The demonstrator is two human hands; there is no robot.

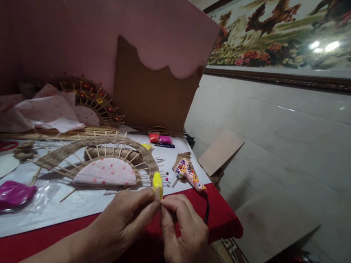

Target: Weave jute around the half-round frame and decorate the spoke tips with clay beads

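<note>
My left hand [121,226] and my right hand [184,237] meet over the table's front edge, fingertips pinched together. Between them sticks up a small yellow piece [157,185], soft-looking like clay. Both hands pinch at its lower end. Just beyond lies a half-round woven craft [103,155] of twine and thin sticks with a pink dotted fabric centre [107,173]. To its right rests a glue gun [190,175] painted with flowers, its black cord running off the table.
A purple clay packet [9,196] lies at the front left on white paper [46,208] over a red tablecloth [224,217]. Red and pink packets [159,138], a second decorated half-round [94,103], pink fabric [43,110] and a cardboard backdrop [151,95] stand behind.
</note>
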